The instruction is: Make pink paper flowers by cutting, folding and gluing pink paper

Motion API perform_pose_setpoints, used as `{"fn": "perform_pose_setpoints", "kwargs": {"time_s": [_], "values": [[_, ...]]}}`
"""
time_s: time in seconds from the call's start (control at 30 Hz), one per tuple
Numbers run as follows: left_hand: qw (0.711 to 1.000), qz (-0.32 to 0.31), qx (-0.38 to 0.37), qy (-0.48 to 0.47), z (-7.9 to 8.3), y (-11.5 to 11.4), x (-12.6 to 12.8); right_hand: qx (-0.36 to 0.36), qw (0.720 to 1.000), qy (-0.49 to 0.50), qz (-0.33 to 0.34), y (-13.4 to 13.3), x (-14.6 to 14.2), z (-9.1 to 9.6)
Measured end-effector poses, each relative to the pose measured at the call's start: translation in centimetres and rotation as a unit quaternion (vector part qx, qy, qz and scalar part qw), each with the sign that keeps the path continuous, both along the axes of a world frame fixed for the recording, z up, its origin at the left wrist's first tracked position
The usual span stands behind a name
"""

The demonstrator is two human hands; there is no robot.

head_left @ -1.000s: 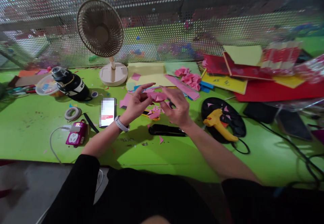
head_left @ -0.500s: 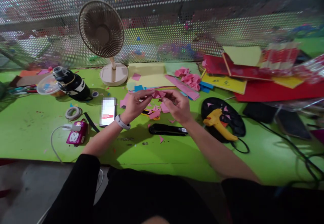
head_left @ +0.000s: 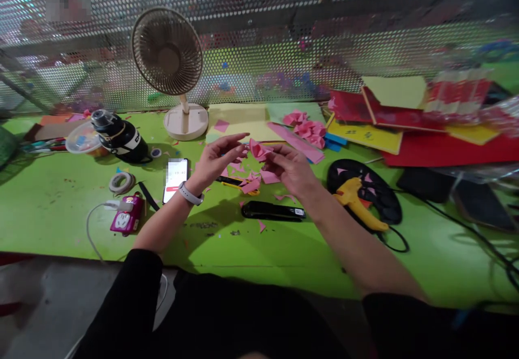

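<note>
Pinched in the fingers of my right hand [head_left: 292, 168] is a folded pink paper piece [head_left: 258, 150], held above the table. My left hand [head_left: 219, 160] is just left of it, fingers stretched out and apart, holding nothing. Pink paper scraps [head_left: 250, 181] lie below the hands, along with a yellow and black utility knife [head_left: 237, 184]. Nearer to me rests a black stapler-like tool [head_left: 273, 211]. Behind the right hand sits a cluster of folded pink paper pieces [head_left: 306, 128], with a pink paper strip [head_left: 295, 141] beside it.
On the right, a yellow glue gun [head_left: 360, 205] lies on a black pad [head_left: 391, 199]. A fan [head_left: 185, 122], a black bottle [head_left: 121, 140], a phone [head_left: 175, 178], a tape roll [head_left: 121, 183] and a purple power adapter [head_left: 126, 215] stand to the left. Coloured card sheets [head_left: 446, 145] are piled back right.
My left hand has let go of the pink paper and moved slightly away with fingers spread. The paper, now in my right hand alone, has turned and looks more opened out.
</note>
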State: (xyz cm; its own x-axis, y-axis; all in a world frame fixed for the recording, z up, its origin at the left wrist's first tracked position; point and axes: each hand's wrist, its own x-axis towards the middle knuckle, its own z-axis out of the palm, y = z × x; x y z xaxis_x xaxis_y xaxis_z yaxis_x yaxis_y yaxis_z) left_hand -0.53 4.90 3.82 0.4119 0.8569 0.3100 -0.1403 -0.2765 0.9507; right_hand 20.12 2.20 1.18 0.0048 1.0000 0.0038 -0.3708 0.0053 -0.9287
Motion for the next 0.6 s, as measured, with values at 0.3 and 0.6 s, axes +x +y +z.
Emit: {"fn": "perform_pose_setpoints", "kwargs": {"time_s": [0.3, 0.6], "values": [[1.000, -0.012, -0.015, -0.003, 0.16, -0.47, 0.28, -0.014, 1.000, -0.006, 0.017, -0.09, 0.13, -0.83], [1.000, 0.006, -0.007, 0.013, 0.08, -0.44, 0.15, -0.025, 0.999, 0.013, 0.015, -0.28, -0.02, -0.56]]}}
